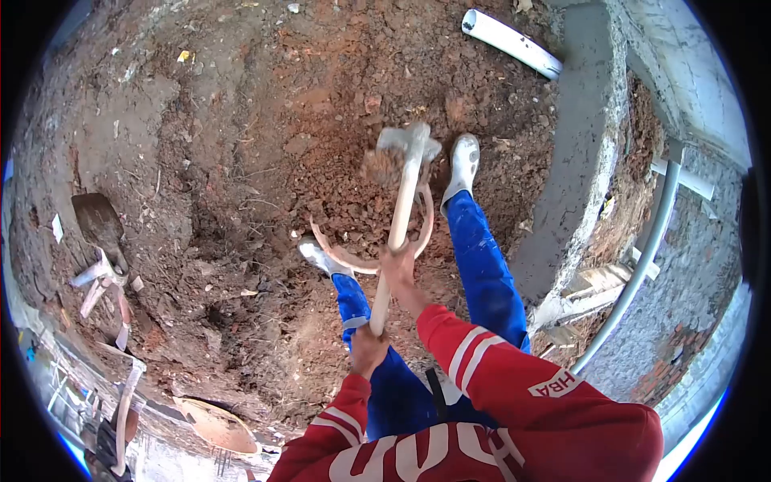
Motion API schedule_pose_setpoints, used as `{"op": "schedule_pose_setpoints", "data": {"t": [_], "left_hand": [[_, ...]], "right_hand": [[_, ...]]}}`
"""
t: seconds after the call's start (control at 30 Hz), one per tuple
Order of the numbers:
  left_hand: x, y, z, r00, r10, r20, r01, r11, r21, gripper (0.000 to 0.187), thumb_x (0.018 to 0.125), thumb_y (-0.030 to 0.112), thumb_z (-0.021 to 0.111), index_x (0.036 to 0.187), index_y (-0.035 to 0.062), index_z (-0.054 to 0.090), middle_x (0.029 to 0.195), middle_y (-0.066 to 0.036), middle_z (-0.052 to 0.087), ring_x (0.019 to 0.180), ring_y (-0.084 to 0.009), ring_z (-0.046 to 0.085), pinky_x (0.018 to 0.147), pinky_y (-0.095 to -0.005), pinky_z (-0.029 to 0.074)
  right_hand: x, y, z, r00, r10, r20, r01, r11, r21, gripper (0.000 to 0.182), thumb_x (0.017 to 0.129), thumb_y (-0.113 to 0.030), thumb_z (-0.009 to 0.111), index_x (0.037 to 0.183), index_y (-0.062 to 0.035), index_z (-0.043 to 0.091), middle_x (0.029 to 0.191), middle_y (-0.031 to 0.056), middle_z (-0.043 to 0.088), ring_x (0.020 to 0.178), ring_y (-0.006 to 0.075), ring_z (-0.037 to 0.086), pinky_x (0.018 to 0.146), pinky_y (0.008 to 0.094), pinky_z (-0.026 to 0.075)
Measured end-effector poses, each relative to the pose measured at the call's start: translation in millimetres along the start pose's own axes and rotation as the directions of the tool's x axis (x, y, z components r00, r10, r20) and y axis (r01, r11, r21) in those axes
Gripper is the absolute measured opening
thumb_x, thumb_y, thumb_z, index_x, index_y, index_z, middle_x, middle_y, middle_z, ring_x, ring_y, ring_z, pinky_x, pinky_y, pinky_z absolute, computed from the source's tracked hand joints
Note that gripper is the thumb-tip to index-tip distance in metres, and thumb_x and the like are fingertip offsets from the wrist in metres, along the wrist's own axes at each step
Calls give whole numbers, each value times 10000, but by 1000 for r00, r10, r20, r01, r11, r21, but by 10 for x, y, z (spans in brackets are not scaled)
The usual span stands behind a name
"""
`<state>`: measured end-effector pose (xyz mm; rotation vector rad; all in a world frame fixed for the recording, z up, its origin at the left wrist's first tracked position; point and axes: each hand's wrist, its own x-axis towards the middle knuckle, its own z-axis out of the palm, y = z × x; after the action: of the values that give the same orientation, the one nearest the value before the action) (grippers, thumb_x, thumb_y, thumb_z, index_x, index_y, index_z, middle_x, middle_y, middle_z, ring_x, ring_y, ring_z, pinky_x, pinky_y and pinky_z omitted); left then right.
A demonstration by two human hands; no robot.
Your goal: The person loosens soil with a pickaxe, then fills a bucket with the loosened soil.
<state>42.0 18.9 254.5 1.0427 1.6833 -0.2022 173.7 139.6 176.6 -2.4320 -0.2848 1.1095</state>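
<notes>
Red-brown soil [265,161] everywhere, loose and clumped; a hoe [401,153] is in hand, blade loaded with a clod of it. Both hands wrap closed around the pale wooden handle [399,217]: right hand [399,265] higher up the shaft, left hand [368,349] at the butt end near my waist. I read the split grip as leverage, the upper hand carrying the load and the lower one steering. The blade hangs just above a shallow pan [365,261] that sits between the boots [464,161], so the spoil has little way to drop. Legs are spread either side of the pan, which keeps them out of the hoe's line.

A shovel [96,221] lies on the ground well off to the left, untouched. A white pipe [511,42] rests at the top, near a concrete ledge [578,136]; a grey pipe [642,257] runs along the wall on the right. A second pan [217,426] sits at lower left.
</notes>
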Motion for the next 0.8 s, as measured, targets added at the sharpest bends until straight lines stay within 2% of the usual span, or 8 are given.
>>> {"op": "schedule_pose_setpoints", "data": {"t": [0.03, 0.13, 0.3, 0.4, 0.53, 0.6, 0.73, 0.8], "left_hand": [[-184, -232, -188, 999, -8, 47, 3, 994, 105, 214, 789, 194, 673, 918, 24, 691, 776, -251, 679, 753, -417, 691, 668, -498, 569], [-338, -717, -428, 995, 100, 4, -99, 976, 192, 243, 774, 199, 685, 957, 39, 686, 772, -219, 691, 717, -411, 687, 668, -524, 557], [388, 489, -103, 866, 480, -138, -478, 877, 45, 350, 784, 263, 759, 1033, 43, 649, 797, -181, 692, 689, -390, 662, 683, -481, 515], [767, 2469, -262, 697, 656, -288, -717, 634, -291, 205, 822, 170, 739, 901, 73, 577, 738, -119, 661, 648, -317, 672, 613, -397, 499], [1293, 4188, -501, 519, 690, -504, -854, 434, -286, 232, 825, 215, 727, 899, 24, 618, 699, -188, 653, 639, -384, 660, 615, -443, 499], [1742, 4373, -438, 476, 681, -556, -871, 452, -192, 253, 831, 227, 719, 895, -3, 634, 732, -207, 669, 683, -423, 659, 642, -459, 505], [1871, 2681, 613, 956, 229, -185, -276, 915, -294, 244, 851, 101, 691, 1054, -34, 676, 893, -237, 713, 857, -389, 709, 801, -455, 552], [1262, 1609, 1344, 798, 450, -401, -543, 825, -155, 193, 859, 58, 617, 1001, -55, 682, 863, -258, 706, 789, -366, 724, 721, -433, 571]], "right_hand": [[-163, 532, 93, 894, 242, 378, -335, 920, 202, 190, 888, -27, 598, 1069, 17, 559, 705, 80, 590, 541, 161, 583, 487, 338, 508], [-729, 308, -12, 874, 346, 342, -471, 776, 419, 92, 879, -3, 598, 961, -22, 561, 706, 53, 577, 567, 137, 575, 510, 317, 505], [-493, -1326, -1034, 974, -223, 47, 144, 761, 633, 143, 778, 42, 536, 912, -9, 525, 707, 66, 587, 542, 131, 567, 522, 286, 504], [10, -2604, -1816, 660, -725, -198, 681, 466, 566, 89, 899, -85, 561, 962, -53, 507, 716, 58, 553, 540, 122, 563, 481, 291, 506], [479, -3971, -2163, 322, -872, -369, 913, 182, 365, 139, 923, -115, 623, 911, -6, 539, 687, 53, 574, 474, 109, 519, 440, 269, 449], [847, -4053, -1832, 321, -830, -456, 940, 221, 260, 144, 945, -143, 598, 865, -35, 547, 634, 3, 531, 459, 76, 469, 415, 233, 409], [2232, -2083, -687, 627, -749, -214, 747, 656, -109, 276, 889, -83, 610, 1071, 118, 558, 691, 147, 638, 465, 182, 602, 412, 318, 487], [2196, -809, -345, 944, -167, 286, 210, 969, -127, 422, 859, -138, 631, 1157, 142, 528, 948, 296, 670, 666, 312, 701, 615, 398, 594]]}}
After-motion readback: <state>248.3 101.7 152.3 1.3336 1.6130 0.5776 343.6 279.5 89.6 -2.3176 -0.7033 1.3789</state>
